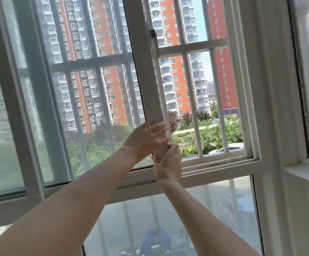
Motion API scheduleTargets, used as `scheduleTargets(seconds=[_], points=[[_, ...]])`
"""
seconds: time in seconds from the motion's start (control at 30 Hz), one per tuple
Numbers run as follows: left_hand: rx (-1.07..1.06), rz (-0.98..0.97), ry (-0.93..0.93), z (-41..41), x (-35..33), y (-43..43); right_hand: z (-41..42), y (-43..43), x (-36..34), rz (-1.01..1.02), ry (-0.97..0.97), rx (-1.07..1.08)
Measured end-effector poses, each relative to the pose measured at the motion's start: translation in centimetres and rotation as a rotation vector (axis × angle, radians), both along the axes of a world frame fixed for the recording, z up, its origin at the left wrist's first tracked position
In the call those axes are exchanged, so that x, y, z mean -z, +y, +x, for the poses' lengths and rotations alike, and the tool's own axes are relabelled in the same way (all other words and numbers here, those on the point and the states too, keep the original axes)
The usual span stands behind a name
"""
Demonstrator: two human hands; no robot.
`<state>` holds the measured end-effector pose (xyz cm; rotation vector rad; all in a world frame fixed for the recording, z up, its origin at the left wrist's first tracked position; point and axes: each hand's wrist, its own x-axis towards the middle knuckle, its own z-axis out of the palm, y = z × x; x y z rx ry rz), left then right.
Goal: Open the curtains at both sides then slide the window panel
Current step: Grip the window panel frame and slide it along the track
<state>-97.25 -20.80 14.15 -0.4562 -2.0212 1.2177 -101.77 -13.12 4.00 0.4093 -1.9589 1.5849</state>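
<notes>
Looking at the job: the person stands at the big white-framed window [266,111] with both arms stretched out to it.
Curtains: none show anywhere in view, so I think that part is done, but I cannot be sure.
Sliding panel: the tall glass window panel with a white frame [94,74] sits to the left of the middle. Its right edge [146,76] is pulled away from the right side of the frame.
Open gap: to the right of that edge there is no glass, and the colours outside look sharp and bright. White metal bars [191,100] stand in the gap, with red and white tower blocks [172,74] and green trees [229,130] behind them.
How far along: I think the sliding is partly done. The panel is open about halfway, and it may still go further left.
Left hand: the left hand [147,138] lies flat against the bottom part of the panel's edge, fingers straight and loose, not gripping.
Right hand: the right hand [167,166] is just under the left one, fingers curled around the panel's edge near the sill [220,161].
Small latch: a little grey catch [152,34] sits high on the panel's edge. Nobody is touching it.
Things that hold stuff: no boxes, bowls or bins show here, so nothing is inside anything.
</notes>
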Motion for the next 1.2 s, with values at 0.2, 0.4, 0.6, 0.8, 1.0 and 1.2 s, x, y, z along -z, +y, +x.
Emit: scheduleTargets(seconds=[0.2,0.4,0.6,0.8,1.0,1.2], points=[[-0.002,0.004,-0.002,1.3,-0.1,-1.5,1.2,-1.5,-0.2,0.010,0.003,-0.016],[0.001,-0.029,0.013,2.5,-0.1,-3.2,2.2,-2.9,-0.3,0.000,0.000,-0.043],[-0.032,-0.050,0.025,3.6,0.0,-5.1,3.0,-4.8,-0.3,-0.007,0.025,-0.043],[-0.029,-0.058,0.045,4.9,0.1,-7.1,4.0,-6.6,-0.2,-0.005,0.030,-0.074],[-0.019,-0.072,0.056,5.7,0.1,-8.9,4.8,-8.2,0.0,-0.002,0.041,-0.080],[-0.031,-0.079,0.074,7.3,0.0,-10.8,5.8,-10.3,-0.2,0.021,0.032,-0.102]])
